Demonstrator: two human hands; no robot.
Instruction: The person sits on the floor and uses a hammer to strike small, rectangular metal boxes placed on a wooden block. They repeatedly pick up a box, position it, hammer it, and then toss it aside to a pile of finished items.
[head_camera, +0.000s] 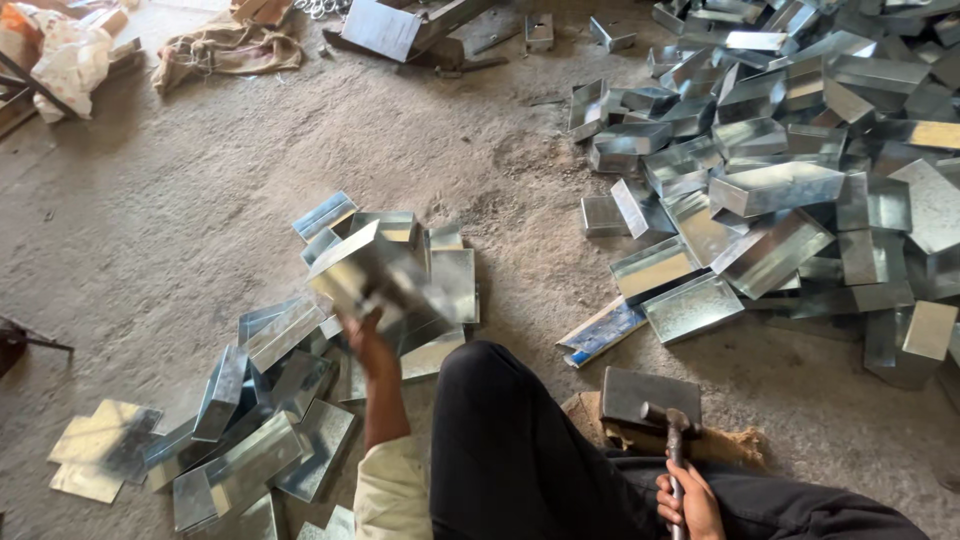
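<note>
Left hand (362, 335) is gripping a light, stiff, sharp-edged sheet-metal box (375, 280) from below; right hand (685, 500) is closed around a hammer (672, 425) handle.

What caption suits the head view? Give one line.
Left hand lifts a blurred metal box; right hand grips a hammer.

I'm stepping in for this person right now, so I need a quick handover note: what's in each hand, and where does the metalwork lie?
Left hand: raised, gripping a folded sheet-metal box, blurred.
Right hand: holds a hammer, its head by the steel block.
Flat and part-folded pieces lie on the floor at the left; a big pile of formed boxes sits at the right.
How many are done or left cannot be told.
</note>
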